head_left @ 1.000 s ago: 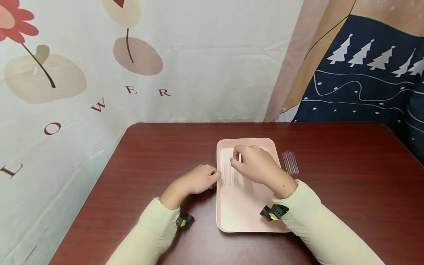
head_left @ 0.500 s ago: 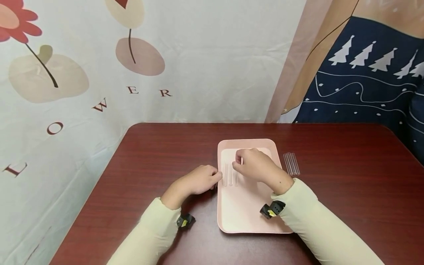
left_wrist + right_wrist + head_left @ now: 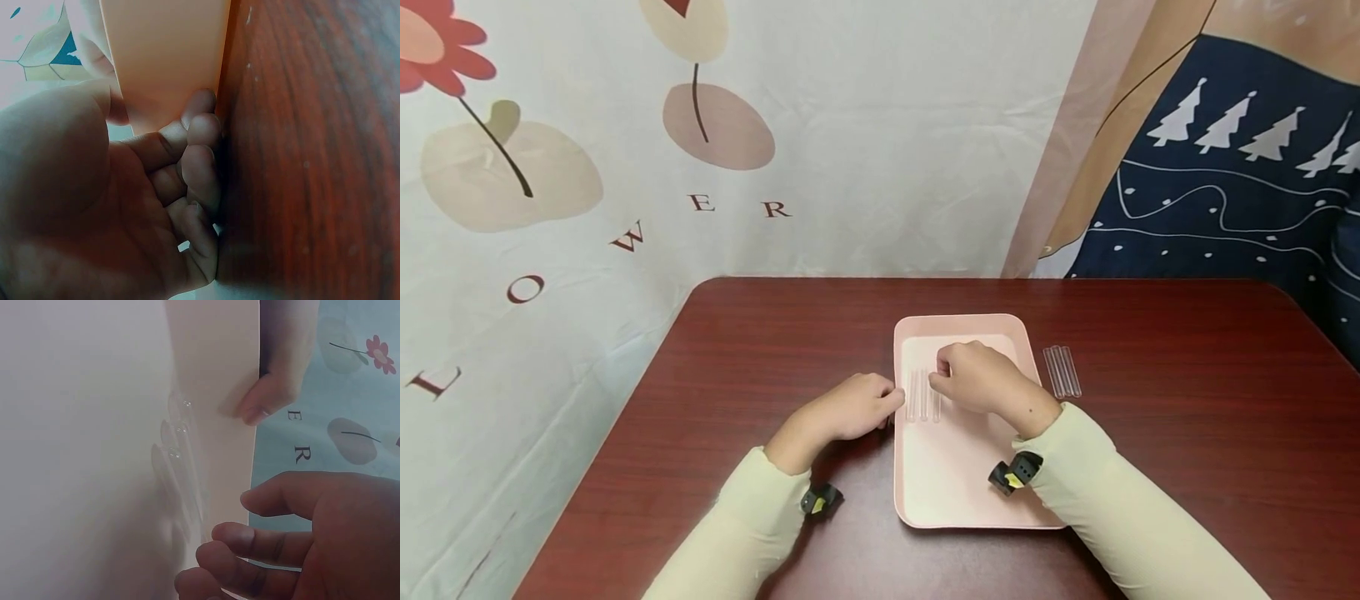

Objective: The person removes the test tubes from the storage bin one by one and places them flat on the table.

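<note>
Head view: three clear, glassy, round-ended tubes (image 3: 923,396) lie in the pink rectangular tray (image 3: 962,496), seemingly being aligned. Left wrist: the left hand (image 3: 119,200) pinches the tray's side. Right wrist: the right hand (image 3: 337,531), fingers parted, holds nothing visible; next probably calls for lifting clear.

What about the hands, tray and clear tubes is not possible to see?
Head view: whether the right hand touches the clear tubes in the tray; its back hides fingers.
Head view: the tray's near right corner, behind the right sleeve.
Left wrist view: part of the left hand, cut off at left.
Right wrist view: tubes' lower ends, too faint.
</note>
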Motion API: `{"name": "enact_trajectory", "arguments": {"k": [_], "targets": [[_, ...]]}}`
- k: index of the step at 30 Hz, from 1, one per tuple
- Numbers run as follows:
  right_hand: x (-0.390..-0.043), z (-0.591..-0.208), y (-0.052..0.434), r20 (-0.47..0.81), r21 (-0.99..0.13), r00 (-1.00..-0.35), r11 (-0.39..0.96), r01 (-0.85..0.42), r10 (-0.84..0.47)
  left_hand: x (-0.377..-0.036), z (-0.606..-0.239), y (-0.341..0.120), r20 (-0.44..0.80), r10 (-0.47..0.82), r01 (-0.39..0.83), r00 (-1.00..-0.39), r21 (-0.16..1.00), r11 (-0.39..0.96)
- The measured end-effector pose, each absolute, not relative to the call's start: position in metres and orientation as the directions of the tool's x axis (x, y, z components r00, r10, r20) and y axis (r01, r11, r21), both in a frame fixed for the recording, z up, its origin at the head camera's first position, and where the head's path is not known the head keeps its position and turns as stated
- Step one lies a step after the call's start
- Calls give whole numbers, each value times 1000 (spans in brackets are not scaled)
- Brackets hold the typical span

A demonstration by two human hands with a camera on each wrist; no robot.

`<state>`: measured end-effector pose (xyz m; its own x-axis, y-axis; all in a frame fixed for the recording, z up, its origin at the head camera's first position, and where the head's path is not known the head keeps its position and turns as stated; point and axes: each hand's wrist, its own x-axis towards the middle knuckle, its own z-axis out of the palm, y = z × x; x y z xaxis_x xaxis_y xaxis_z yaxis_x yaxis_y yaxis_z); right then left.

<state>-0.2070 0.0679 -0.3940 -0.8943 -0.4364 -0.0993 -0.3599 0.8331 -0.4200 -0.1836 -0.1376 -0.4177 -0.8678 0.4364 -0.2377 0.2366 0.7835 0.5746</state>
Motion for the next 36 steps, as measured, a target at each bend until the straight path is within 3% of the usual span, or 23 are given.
{"name": "enact_trajectory", "arguments": {"k": [36], "targets": [[-211, -410, 66, -170, -401, -878, 845, -353, -448, -184, -417, -137, -236, 429, 230, -872, 575, 785]]}}
